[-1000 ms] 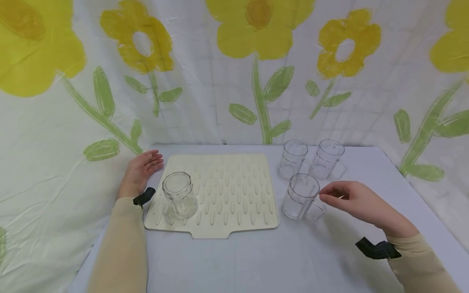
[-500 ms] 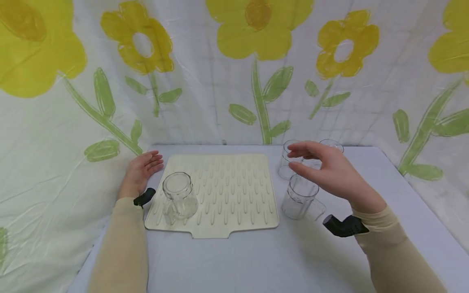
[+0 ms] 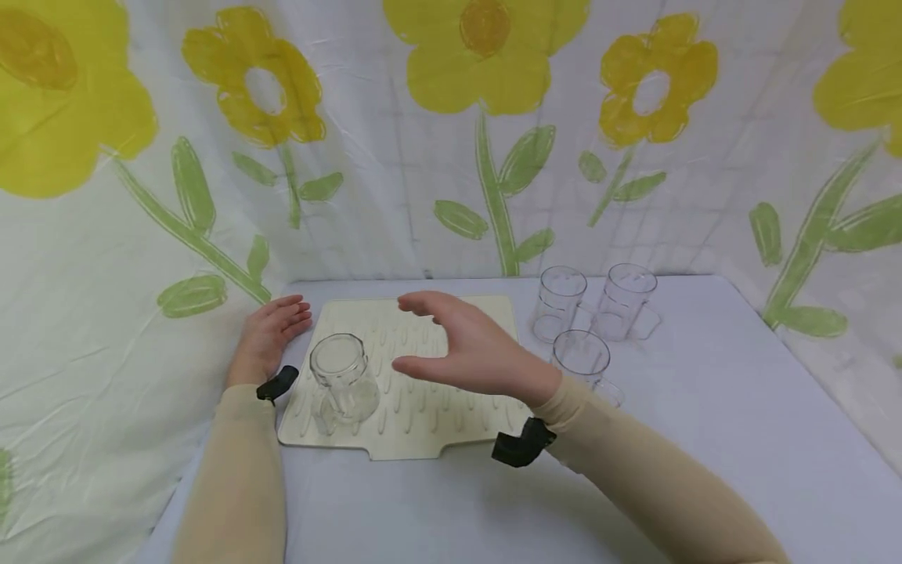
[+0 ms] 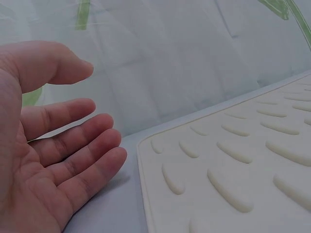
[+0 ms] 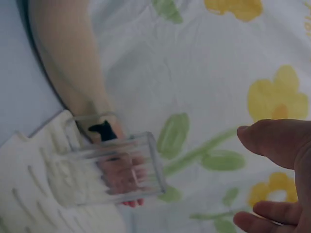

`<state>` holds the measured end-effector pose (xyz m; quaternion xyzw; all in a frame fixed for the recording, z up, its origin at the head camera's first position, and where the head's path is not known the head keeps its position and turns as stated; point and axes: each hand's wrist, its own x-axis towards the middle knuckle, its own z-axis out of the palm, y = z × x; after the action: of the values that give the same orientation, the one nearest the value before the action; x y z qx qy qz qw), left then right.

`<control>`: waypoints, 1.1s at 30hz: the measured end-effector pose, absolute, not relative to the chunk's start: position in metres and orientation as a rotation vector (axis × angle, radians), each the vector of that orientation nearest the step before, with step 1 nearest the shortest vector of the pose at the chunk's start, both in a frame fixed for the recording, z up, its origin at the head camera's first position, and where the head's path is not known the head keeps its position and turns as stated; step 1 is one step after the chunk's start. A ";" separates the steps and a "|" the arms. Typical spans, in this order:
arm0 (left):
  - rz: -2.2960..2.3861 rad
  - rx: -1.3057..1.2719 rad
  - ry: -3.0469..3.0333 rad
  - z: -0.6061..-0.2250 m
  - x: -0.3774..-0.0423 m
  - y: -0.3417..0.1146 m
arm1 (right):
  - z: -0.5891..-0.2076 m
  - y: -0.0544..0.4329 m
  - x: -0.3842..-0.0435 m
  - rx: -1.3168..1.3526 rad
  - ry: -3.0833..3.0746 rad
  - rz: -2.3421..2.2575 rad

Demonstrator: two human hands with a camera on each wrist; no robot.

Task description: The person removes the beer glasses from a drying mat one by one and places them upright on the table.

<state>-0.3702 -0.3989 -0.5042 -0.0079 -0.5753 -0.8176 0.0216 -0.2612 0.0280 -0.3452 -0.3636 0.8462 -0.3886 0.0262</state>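
Observation:
A clear glass mug [image 3: 343,377] stands on the left part of a cream ridged draining mat [image 3: 405,448], apparently upside down, its handle toward the lower left. My right hand [image 3: 479,348] is over the mat to the right of that mug, thumb and fingers spread apart, holding nothing. In the right wrist view the glass mug [image 5: 87,182] lies ahead of my thumb [image 5: 272,141], with a gap between. My left hand [image 3: 268,337] rests on the table beside the mat's left edge, palm turned up and inward, fingers loosely bent around nothing.
Two glass mugs [image 3: 560,305] [image 3: 623,305] stand at the back right of the white-covered table [image 3: 705,376]. A third glass mug [image 3: 581,356] is nearer, partly hidden by my right forearm. A flower-printed curtain [image 3: 380,196] hangs behind the table.
My right hand has moved left from beside the nearest mug on the right, over it, to above the mat, and its thumb and fingers have spread. The left hand stays put.

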 end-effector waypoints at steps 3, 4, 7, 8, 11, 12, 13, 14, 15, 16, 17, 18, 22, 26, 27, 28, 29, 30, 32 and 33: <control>-2.527 -0.022 -1.790 -0.503 -0.370 -0.397 | -0.355 0.006 -0.265 -1.108 2.570 -1.174; -2.523 -0.025 -1.791 -0.502 -0.370 -0.397 | -0.358 -0.001 -0.266 -1.106 2.559 -1.168; -2.517 -0.024 -1.781 -0.501 -0.370 -0.396 | -0.366 -0.019 -0.269 -1.096 2.525 -1.174; -2.518 -0.023 -1.781 -0.500 -0.370 -0.395 | -0.369 -0.024 -0.270 -1.091 2.515 -1.177; -2.518 0.000 -1.781 -0.500 -0.371 -0.395 | -0.376 -0.037 -0.272 -1.071 2.493 -1.182; -2.516 0.010 -1.784 -0.500 -0.371 -0.395 | -0.378 -0.041 -0.272 -1.065 2.487 -1.181; -2.514 0.020 -1.794 -0.501 -0.371 -0.395 | -0.380 -0.044 -0.273 -1.058 2.483 -1.181; -2.513 0.033 -1.795 -0.501 -0.371 -0.395 | -0.383 -0.048 -0.274 -1.051 2.478 -1.180; -2.507 0.042 -1.803 -0.502 -0.371 -0.396 | -0.385 -0.051 -0.275 -1.047 2.476 -1.175; -2.499 0.055 -1.811 -0.502 -0.371 -0.397 | -0.388 -0.055 -0.276 -1.045 2.473 -1.169; -2.495 0.057 -1.817 -0.503 -0.370 -0.398 | -0.392 -0.059 -0.277 -1.044 2.469 -1.166; -2.490 0.058 -1.820 -0.503 -0.370 -0.398 | -0.395 -0.062 -0.278 -1.044 2.468 -1.161; -2.484 0.056 -1.821 -0.503 -0.370 -0.398 | -0.409 -0.072 -0.281 -1.025 2.477 -1.158; -2.488 0.066 -1.814 -0.501 -0.368 -0.396 | -0.418 -0.078 -0.280 -0.985 2.516 -1.188; -2.488 0.068 -1.813 -0.501 -0.368 -0.396 | -0.420 -0.079 -0.281 -0.977 2.527 -1.199; -2.486 0.069 -1.817 -0.501 -0.368 -0.395 | -0.421 -0.079 -0.281 -0.968 2.536 -1.211; -2.484 0.066 -1.823 -0.500 -0.368 -0.395 | -0.422 -0.079 -0.281 -0.962 2.545 -1.218; -2.485 0.063 -1.821 -0.500 -0.368 -0.395 | -0.422 -0.079 -0.281 -0.956 2.550 -1.231; -2.487 0.055 -1.812 -0.501 -0.368 -0.396 | -0.423 -0.079 -0.282 -0.944 2.552 -1.248; -2.488 0.048 -1.813 -0.501 -0.368 -0.396 | -0.423 -0.079 -0.282 -0.941 2.552 -1.255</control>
<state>-0.3684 -0.3963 -0.5013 0.0155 -0.5886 -0.8076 0.0314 -0.2821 -0.0794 -0.4233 -0.3133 0.8496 -0.4180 0.0731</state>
